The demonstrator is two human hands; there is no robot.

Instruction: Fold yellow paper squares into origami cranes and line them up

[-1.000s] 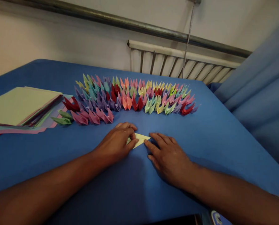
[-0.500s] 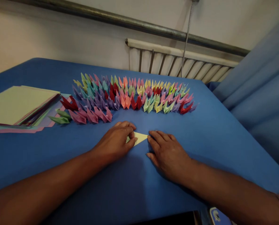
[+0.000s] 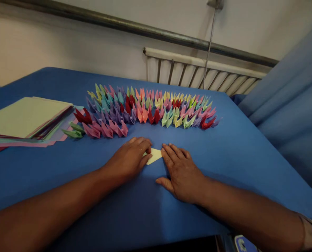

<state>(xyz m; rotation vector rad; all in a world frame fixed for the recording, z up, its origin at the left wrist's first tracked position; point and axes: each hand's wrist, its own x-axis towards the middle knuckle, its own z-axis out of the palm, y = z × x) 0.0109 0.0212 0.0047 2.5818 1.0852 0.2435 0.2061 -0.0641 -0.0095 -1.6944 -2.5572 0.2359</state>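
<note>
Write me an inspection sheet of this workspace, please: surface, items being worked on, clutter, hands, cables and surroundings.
Surface: blue tabletop, looks smooth.
Work items: folded pale-yellow paper lying between the hands; crane-like origami figures in rows behind; stack of colored paper sheets at left, edges uneven.
Clutter: blue-and-white item at the bottom edge, too cut off to identify.
Hands: left hand curled over the paper's left part; right hand flat, fingertips at its right end.
Cables: thin cord hanging before the radiator; purpose unclear.
Surroundings: wall, metal pipe, blue curtain at right.
</note>
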